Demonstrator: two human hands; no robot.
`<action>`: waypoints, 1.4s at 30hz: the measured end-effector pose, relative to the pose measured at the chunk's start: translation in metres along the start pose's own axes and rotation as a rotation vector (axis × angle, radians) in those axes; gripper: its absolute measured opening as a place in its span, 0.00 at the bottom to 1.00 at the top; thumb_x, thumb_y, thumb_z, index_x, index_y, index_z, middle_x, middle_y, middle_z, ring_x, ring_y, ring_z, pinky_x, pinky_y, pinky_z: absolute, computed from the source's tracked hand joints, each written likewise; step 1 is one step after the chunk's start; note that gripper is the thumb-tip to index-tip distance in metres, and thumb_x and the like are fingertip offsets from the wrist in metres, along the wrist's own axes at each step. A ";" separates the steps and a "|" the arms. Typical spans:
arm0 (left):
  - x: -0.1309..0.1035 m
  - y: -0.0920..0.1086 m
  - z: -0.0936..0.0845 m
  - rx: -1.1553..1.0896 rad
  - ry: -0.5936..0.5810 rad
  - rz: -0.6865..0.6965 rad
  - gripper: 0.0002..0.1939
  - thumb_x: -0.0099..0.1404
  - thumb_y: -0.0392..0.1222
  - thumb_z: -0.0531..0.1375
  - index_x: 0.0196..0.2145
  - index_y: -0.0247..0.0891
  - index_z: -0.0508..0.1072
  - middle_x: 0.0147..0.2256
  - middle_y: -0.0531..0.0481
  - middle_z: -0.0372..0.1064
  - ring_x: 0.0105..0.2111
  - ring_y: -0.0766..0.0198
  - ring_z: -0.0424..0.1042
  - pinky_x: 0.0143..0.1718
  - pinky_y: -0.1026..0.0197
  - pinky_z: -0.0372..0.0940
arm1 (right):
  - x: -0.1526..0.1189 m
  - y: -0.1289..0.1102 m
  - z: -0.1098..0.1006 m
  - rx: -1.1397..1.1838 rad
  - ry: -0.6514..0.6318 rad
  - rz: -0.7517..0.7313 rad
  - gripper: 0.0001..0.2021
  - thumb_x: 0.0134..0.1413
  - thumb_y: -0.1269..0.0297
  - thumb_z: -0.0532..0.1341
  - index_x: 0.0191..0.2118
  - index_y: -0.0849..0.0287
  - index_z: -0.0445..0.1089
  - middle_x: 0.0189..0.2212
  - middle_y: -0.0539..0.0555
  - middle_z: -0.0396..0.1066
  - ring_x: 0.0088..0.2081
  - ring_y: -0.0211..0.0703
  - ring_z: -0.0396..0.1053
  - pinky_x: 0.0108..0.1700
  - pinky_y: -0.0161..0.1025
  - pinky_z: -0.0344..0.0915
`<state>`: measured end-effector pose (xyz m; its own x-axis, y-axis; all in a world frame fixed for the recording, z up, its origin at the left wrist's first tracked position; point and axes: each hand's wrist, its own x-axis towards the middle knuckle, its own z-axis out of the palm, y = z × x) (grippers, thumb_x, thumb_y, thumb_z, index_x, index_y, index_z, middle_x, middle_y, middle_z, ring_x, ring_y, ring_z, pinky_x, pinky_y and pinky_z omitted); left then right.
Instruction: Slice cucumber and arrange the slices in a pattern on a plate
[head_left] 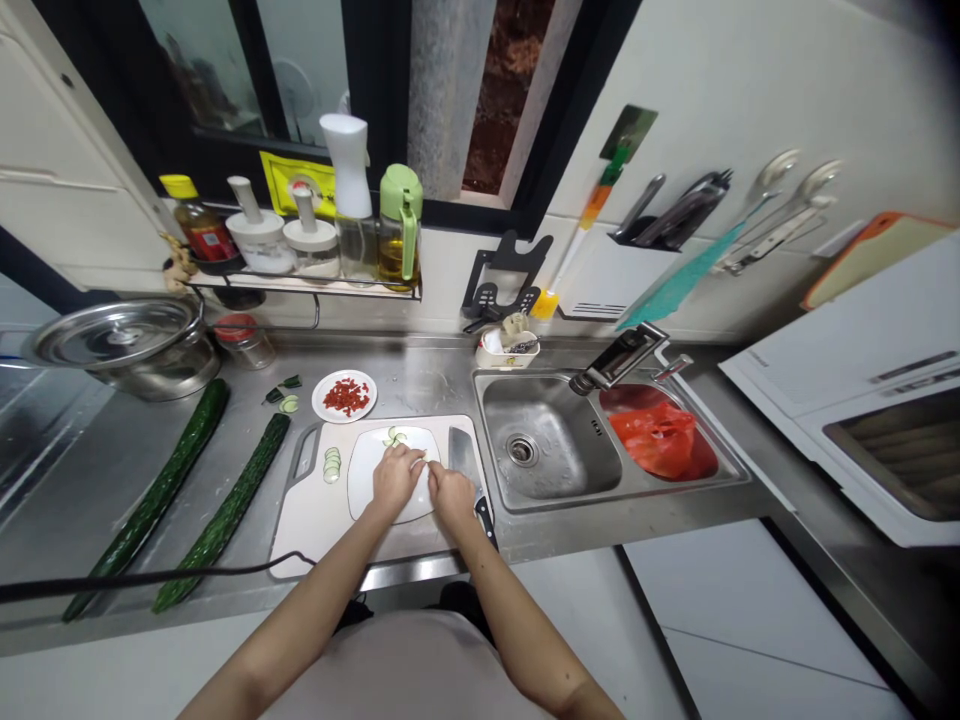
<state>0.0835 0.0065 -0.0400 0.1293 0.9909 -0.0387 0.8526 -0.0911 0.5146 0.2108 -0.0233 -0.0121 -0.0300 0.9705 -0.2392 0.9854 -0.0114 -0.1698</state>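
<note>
Over a white square plate [363,482], my left hand [396,478] and my right hand [451,494] nearly meet, fingertips pinched around a small pale piece that looks like cucumber. Thin green-edged slices [394,437] lie fanned at the plate's far side. The plate rests on a light cutting board [296,520]. Several cucumber slices [331,465] overlap on the board left of the plate. Right of the plate lies a knife [465,458], its black handle toward me, partly hidden by my right hand. A small white dish [360,405] of chopped red bits stands behind the board.
Two long cucumbers [161,495] [225,515] lie at left, near a lidded steel pot [161,360]. Cucumber ends [285,390] sit by the dish. A double sink [555,440] with a red bag [660,440] is at right. A dark cable [187,574] crosses the lower left.
</note>
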 end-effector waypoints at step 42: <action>-0.026 0.004 -0.013 -0.147 0.139 -0.046 0.13 0.66 0.41 0.53 0.45 0.43 0.74 0.41 0.48 0.71 0.44 0.58 0.66 0.47 0.58 0.60 | 0.020 0.003 -0.027 0.021 -0.007 -0.068 0.13 0.62 0.65 0.50 0.47 0.56 0.68 0.37 0.56 0.76 0.38 0.43 0.72 0.35 0.34 0.55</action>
<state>0.0768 -0.0178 -0.0255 0.0123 0.9988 0.0483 0.7714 -0.0402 0.6351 0.2175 0.0022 0.0083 -0.0982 0.9676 -0.2328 0.9773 0.0496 -0.2060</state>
